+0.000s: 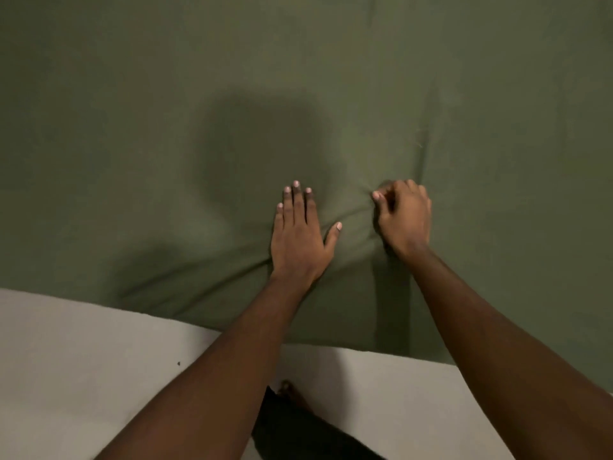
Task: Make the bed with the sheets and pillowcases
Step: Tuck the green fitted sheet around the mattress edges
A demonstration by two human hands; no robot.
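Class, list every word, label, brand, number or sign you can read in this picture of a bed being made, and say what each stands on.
No readable text anywhere in this view.
The green sheet is plain, with no tag or print showing.
The pale surface shows only a dark speck, not a character.
The left hand and the right hand bear no writing.

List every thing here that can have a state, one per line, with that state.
Green sheet: spread out, creased in the middle.
White mattress: near strip uncovered.
Left hand: flat, fingers straight, pressing the sheet.
Right hand: fingers curled, pinching a fold of sheet.
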